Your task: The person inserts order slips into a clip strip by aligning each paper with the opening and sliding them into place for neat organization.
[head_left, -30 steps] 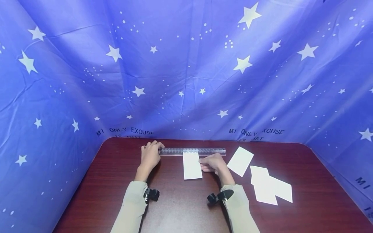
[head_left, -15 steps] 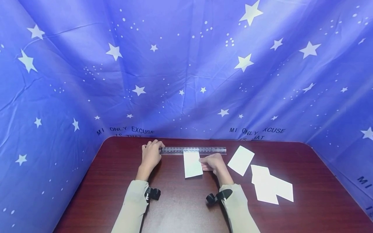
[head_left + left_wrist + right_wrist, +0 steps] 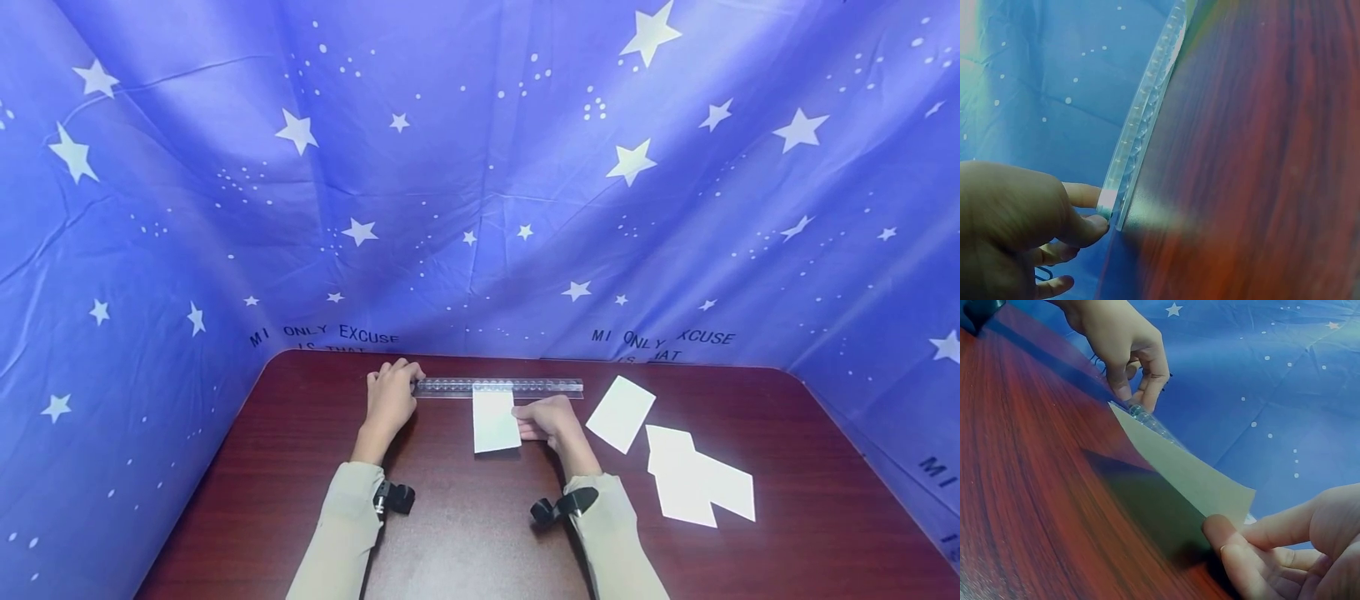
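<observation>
A clear plastic ruler (image 3: 543, 387) lies across the far part of the table in the head view. My left hand (image 3: 392, 396) pinches its left end between thumb and finger, as the left wrist view of the ruler (image 3: 1141, 119) shows. Below the ruler's middle is a white card (image 3: 495, 423), its top edge overlapping the ruler. My right hand (image 3: 551, 419) pinches the card's right edge between thumb and fingers. In the right wrist view the card (image 3: 1191, 481) stands tilted, its near side raised off the wood with a dark shadow beneath.
To the right lies a single white card (image 3: 621, 415), and beside it several overlapping white cards (image 3: 682, 492). Behind the dark red wooden table (image 3: 465, 533) hangs a blue star-patterned curtain (image 3: 450, 167). A black wrist strap (image 3: 573, 504) sits on the right sleeve.
The card's near edge has risen a little and the card looks shorter in the head view. Both hands keep their hold and nearly their places; the loose cards lie as before.
</observation>
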`<control>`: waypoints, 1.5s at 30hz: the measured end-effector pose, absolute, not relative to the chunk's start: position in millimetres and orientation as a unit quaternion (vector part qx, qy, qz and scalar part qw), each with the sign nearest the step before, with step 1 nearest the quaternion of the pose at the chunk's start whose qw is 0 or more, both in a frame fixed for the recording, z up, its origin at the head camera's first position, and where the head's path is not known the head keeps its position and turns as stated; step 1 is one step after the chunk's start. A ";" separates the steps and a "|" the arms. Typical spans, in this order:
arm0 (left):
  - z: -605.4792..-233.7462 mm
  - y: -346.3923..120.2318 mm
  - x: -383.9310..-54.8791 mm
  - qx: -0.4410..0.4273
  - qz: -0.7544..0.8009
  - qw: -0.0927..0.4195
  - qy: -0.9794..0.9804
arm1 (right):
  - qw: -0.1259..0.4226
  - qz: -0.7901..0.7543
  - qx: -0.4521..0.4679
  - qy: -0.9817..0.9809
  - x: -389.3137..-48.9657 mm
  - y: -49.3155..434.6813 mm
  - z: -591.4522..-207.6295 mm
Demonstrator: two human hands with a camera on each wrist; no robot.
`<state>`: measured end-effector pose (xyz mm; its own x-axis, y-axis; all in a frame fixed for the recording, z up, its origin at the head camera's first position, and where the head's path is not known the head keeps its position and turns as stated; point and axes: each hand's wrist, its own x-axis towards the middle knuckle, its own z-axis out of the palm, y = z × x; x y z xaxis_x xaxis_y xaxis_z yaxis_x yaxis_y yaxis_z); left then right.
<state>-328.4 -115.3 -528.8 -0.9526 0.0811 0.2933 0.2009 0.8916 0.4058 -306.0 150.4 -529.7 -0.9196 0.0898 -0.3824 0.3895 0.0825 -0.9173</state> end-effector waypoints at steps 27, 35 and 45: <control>-526.0 -110.8 -328.5 -0.070 -0.232 0.135 -0.961 | 0.137 -0.648 0.169 0.730 -307.2 159.4 -526.3; -528.6 -112.8 -328.5 -0.069 -0.227 0.137 -0.962 | 0.113 -0.647 0.158 0.737 -307.2 158.0 -528.8; -522.8 -111.1 -326.3 -0.066 -0.218 0.138 -0.964 | 0.092 -0.674 0.182 0.710 -308.3 155.1 -531.1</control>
